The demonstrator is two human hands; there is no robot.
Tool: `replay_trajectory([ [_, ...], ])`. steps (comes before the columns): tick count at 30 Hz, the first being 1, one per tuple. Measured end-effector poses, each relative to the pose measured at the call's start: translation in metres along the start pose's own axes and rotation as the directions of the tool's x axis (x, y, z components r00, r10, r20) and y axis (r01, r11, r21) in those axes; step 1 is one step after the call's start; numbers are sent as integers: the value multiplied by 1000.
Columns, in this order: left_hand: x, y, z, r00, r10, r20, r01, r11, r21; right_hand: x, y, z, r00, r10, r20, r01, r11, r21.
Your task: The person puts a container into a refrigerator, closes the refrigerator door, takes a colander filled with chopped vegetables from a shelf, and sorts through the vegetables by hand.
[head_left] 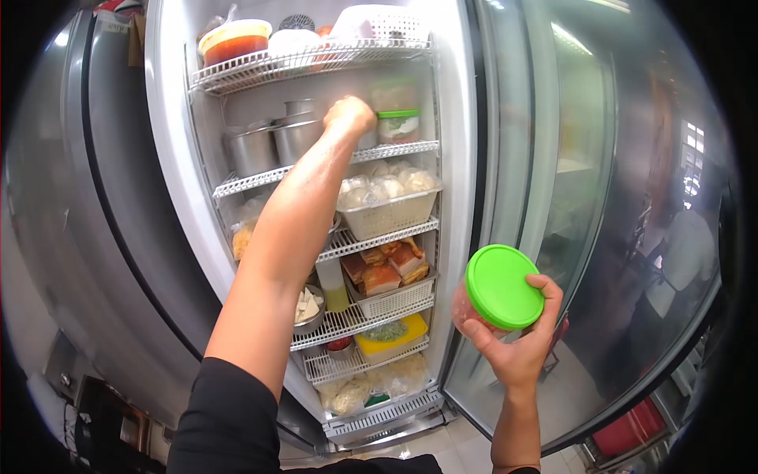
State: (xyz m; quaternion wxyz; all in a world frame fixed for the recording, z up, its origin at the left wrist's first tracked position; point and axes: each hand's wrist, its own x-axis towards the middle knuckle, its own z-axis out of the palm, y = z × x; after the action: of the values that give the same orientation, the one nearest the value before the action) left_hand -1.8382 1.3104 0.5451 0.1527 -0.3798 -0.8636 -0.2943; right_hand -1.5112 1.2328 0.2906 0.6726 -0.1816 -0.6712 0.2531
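Left hand [350, 117], upper centre: fingers hidden, cannot tell its grip | right hand [521, 347], lower right: grasping green-lidded tub [504, 286] | steel pots [296, 141], upper left of centre, on wire shelf [253, 182]

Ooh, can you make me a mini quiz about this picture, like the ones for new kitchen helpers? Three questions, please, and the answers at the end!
1. Multiple choice: Which hand holds the green-lidded container?
A) left
B) right
C) both

2. True or false: The metal pots stand lower than the tub with red-orange contents.

3. Fill in the blank: The left hand is reaching into the open ____.

Key:
1. B: the right hand, with its fingers around the container's side.
2. True: the pots are one shelf below the tub.
3. Fridge.
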Motion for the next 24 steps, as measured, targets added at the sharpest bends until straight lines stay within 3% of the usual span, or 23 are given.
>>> replay_trajectory([
  [1, 14, 0, 5, 1000, 7, -8, -7, 1000, 5, 2, 5, -4, 1000, -3, -9, 3, 1000, 6],
  [3, 27, 1, 16, 999, -16, 31, 9, 980, 196, 5, 13, -11, 999, 40, 20, -41, 998, 41],
  [5, 26, 4, 26, 998, -68, -1, 67, 983, 168, 11, 22, -19, 999, 44, 26, -44, 999, 21],
  [7, 29, 2, 38, 976, -102, -192, 123, 987, 103, 18, 30, -26, 998, 45, 45, -45, 999, 3],
  [11, 26, 4, 39, 971, -118, -207, 131, 990, 49, 31, 47, -25, 996, 55, 71, -54, 999, -6],
  [15, 45, -2, 25, 994, 18, -112, -5, 993, 114, 50, 46, -8, 987, 86, 132, -94, 994, 54],
  [17, 34, 6, 1, 991, 84, -104, -84, 996, 6, 63, 45, 3, 982, 100, 158, -110, 993, 52],
  [18, 29, 11, -15, 995, 100, -11, -100, 993, 59, 71, 49, 10, 986, 40, 161, -51, 997, 66],
  [20, 14, 20, -44, 986, 167, -19, -164, 981, 107, 91, 48, 28, 986, -45, 163, 30, 995, 97],
  [21, 13, 23, -57, 980, 198, -11, -194, 969, 151, 104, 48, 37, 980, -91, 176, 66, 988, 138],
  [24, -16, 31, -100, 990, 138, 40, -139, 990, 27, 146, 44, 78, 978, -117, 172, 46, 927, 371],
])
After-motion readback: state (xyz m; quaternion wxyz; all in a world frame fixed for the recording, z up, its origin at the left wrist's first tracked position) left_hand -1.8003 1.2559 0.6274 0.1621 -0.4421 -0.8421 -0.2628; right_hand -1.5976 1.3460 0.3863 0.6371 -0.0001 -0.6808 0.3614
